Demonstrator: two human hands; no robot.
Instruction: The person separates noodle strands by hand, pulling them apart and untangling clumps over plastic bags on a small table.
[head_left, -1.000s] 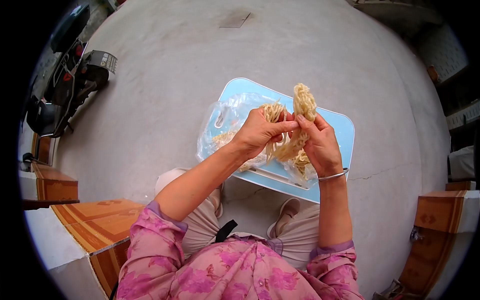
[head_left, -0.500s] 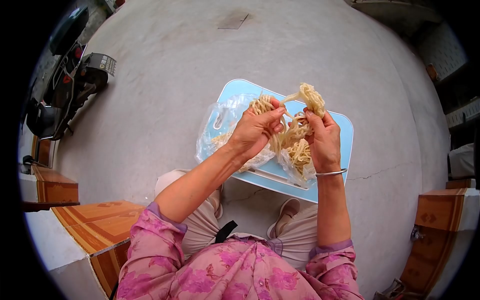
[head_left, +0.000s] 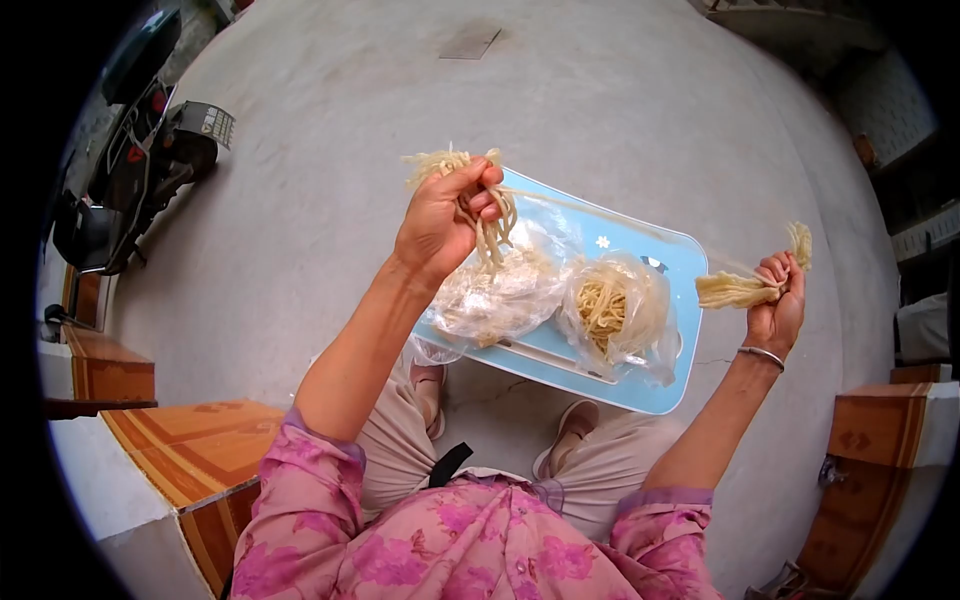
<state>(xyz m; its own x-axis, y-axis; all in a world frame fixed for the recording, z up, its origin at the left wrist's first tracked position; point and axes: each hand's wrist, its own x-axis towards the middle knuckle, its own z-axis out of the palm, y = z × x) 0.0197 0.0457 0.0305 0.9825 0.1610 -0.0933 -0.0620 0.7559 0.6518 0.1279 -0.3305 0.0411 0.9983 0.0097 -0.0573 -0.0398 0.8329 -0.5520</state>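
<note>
A bunch of pale noodles [head_left: 494, 236] hangs from my left hand [head_left: 440, 220], which is closed around it above the table's far left side. Out beyond the table's right edge, my right hand [head_left: 779, 305] grips another bunch of noodles [head_left: 735, 291], with ends poking out on both sides of the fist. A few thin strands stretch between the two hands, blurred by motion. Below, one clear plastic bag [head_left: 640, 290] stands open with a noodle clump [head_left: 602, 308] inside. To its left lies a second crumpled plastic bag [head_left: 500, 300] with more noodles in it.
The bags rest on a small light-blue folding table [head_left: 560, 375] in front of my knees. Tiled ledges [head_left: 190, 450] flank me on the left and right [head_left: 865, 460]. A parked scooter [head_left: 135, 170] is at the far left on the concrete floor [head_left: 330, 150].
My hands have moved far apart, the left one up and leftward, the right one out to the right and lower. Strands now stretch between them, and both bags are uncovered.
</note>
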